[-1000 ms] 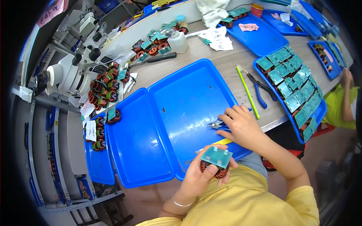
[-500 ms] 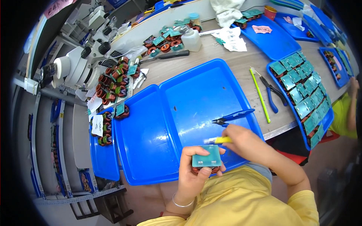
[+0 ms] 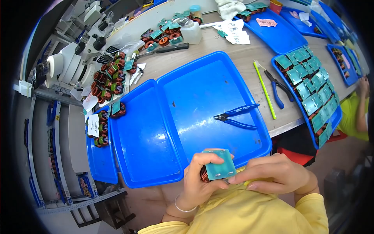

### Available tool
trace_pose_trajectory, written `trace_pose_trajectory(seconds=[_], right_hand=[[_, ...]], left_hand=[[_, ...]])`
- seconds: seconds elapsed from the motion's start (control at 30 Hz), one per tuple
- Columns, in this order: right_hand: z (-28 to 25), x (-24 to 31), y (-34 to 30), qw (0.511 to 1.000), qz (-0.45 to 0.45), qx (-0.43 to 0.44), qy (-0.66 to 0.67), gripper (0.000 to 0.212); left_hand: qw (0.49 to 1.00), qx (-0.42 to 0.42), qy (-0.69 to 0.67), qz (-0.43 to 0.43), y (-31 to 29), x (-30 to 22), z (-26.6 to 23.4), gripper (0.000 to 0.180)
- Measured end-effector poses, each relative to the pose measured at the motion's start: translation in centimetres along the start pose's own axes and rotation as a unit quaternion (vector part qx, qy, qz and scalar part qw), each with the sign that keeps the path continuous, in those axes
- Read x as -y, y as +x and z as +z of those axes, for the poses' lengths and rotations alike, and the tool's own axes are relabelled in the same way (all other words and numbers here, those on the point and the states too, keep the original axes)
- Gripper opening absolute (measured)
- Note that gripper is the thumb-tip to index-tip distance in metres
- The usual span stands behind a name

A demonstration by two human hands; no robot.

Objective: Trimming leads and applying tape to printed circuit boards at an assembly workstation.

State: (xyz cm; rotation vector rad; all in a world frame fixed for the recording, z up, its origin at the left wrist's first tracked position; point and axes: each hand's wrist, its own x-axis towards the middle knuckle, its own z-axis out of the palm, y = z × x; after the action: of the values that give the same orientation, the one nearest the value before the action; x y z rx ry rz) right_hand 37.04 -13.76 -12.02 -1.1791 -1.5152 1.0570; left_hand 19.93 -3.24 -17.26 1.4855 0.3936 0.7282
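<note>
My left hand (image 3: 196, 171) grips a coil module, a small green circuit board (image 3: 220, 165) over copper-wire windings (image 3: 204, 174). Its board face is turned up, with solder points along the lower edge. Against that edge my right hand (image 3: 276, 174) is closed on a yellow-handled tool (image 3: 255, 181); its tip is mostly hidden by the fingers and the module. Beyond both hands, blue-handled flush cutters (image 3: 238, 117) lie with their handles spread in a large blue tray (image 3: 202, 84).
A second blue tray (image 3: 142, 128) adjoins on the left. Rows of finished-looking modules fill a tray (image 3: 311, 95) at right, beside pliers (image 3: 277, 93) and a green stick (image 3: 265, 90). Loose coils (image 3: 111, 78) and a microscope (image 3: 64, 64) stand far left. Another person's arm (image 3: 363, 89) shows at right.
My right hand has come down from above the tray with the yellow-handled tool to the module's lower edge. The module has turned slightly in my left hand, and the flush cutters are now uncovered.
</note>
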Motion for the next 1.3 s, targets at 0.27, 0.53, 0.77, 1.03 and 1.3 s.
trace_pose_trajectory(seconds=[0.27,0.53,0.77,1.03,1.3], right_hand=[[0.3,0.0,-0.6,1.000,0.013,-0.008,-0.007,0.027],[0.3,0.4,-0.9,0.999,0.015,-0.017,-0.036,0.028],[-0.1,1.1,-0.7,0.997,0.034,-0.017,-0.065,0.029],[0.1,0.7,-1.0,0.995,0.064,-0.048,-0.056,0.029],[0.4,1.2,-1.1,0.988,0.086,-0.059,-0.111,0.027]], left_hand=[[0.995,0.059,0.064,0.055,-0.3,0.2,-0.4,0.055],[0.990,0.064,0.096,0.075,0.2,-0.3,-0.3,0.052],[0.963,0.096,0.216,0.129,1.1,-1.3,-0.8,0.050],[0.930,0.083,0.330,0.136,1.3,-1.6,-0.5,0.047],[0.981,0.041,0.188,0.036,0.0,0.5,0.2,0.049]])
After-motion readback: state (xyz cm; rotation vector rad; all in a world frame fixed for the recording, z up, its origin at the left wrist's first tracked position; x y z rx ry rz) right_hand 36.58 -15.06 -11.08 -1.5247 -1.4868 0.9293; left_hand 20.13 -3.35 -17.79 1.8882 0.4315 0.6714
